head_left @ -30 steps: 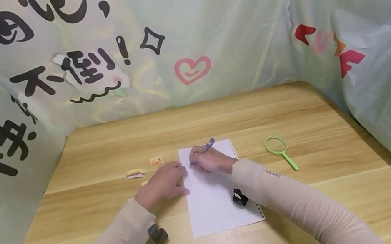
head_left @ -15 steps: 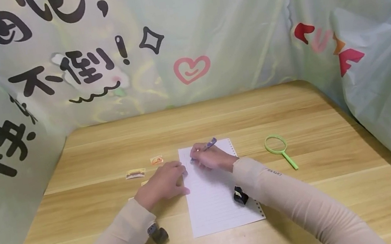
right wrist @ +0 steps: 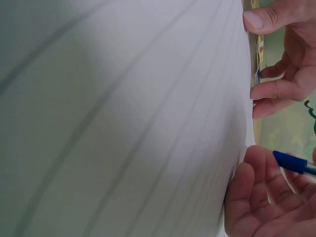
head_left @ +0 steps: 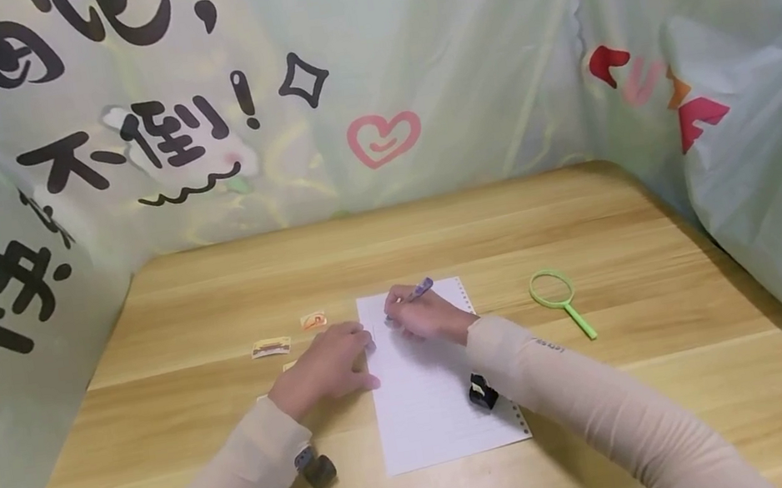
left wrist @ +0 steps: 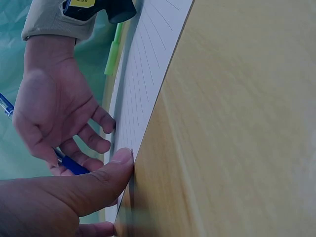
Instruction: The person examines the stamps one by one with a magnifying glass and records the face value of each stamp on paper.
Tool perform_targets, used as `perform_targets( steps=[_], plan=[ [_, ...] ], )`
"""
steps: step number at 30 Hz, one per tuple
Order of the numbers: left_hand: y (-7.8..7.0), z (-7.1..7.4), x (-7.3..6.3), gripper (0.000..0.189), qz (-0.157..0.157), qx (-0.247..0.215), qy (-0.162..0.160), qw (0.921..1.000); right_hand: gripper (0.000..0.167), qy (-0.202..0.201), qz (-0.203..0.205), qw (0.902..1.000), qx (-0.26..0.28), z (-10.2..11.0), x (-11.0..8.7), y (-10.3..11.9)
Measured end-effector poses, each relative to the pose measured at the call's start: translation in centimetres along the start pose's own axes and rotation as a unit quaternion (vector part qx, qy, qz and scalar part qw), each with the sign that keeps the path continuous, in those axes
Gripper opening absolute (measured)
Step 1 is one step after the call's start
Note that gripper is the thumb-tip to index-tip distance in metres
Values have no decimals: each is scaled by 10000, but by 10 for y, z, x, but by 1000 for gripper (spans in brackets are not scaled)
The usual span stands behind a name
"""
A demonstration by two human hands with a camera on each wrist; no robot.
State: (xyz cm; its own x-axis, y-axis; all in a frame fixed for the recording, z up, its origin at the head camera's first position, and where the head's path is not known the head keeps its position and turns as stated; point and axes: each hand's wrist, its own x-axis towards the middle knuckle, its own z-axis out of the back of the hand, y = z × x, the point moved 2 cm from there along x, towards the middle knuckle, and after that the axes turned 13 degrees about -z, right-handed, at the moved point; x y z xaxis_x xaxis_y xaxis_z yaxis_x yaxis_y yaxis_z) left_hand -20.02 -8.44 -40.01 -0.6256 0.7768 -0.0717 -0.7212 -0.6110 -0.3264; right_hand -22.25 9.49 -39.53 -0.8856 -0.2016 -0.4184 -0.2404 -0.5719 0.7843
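Observation:
A lined sheet of paper [head_left: 433,423] with punched holes down its right side lies on the wooden table. The right hand [head_left: 420,315] pinches a pen [head_left: 422,287] over the upper left part of the sheet, its lower end hidden by the fingers. In the left wrist view the pen's blue grip [left wrist: 74,165] shows between those fingers. At the sheet's left edge rests the left hand [head_left: 329,363], with thumb and fingertips touching the paper. From the right wrist view, the left thumb [right wrist: 254,20] lies right at the paper's edge.
To the right of the sheet lies a green magnifying glass [head_left: 581,323]. Small printed paper pieces, among them a yellowish one [head_left: 271,347] and an orange one [head_left: 313,320], lie left of it, some partly covered by the left hand. Printed cloth [head_left: 473,80] hangs around the table [head_left: 391,244].
The right hand has shifted slightly right and toward the far edge of the sheet, the pen still in its fingers. The left hand stays in place.

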Motion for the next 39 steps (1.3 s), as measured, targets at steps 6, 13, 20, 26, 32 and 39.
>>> perform_targets(
  steps=[6,13,20,26,32,39],
  plan=[
    [-2,3,0,45,13,-16,49,10000,23,264,185,9993,-188,1,-4,2],
    [-2,2,0,47,94,-39,43,9999,23,7,-27,9999,97,7,-7,0],
    [-2,3,0,48,173,-16,102,9998,22,2,-52,9999,145,10,-6,-3],
    [-3,4,1,48,130,-40,73,9999,22,-118,-33,9998,171,12,-7,-2],
    [-3,4,2,47,129,1,45,9999,24,80,-123,9999,73,12,-8,1],
    [-3,3,2,47,72,4,83,9999,22,150,-260,9995,137,19,-7,-6]
  ],
)
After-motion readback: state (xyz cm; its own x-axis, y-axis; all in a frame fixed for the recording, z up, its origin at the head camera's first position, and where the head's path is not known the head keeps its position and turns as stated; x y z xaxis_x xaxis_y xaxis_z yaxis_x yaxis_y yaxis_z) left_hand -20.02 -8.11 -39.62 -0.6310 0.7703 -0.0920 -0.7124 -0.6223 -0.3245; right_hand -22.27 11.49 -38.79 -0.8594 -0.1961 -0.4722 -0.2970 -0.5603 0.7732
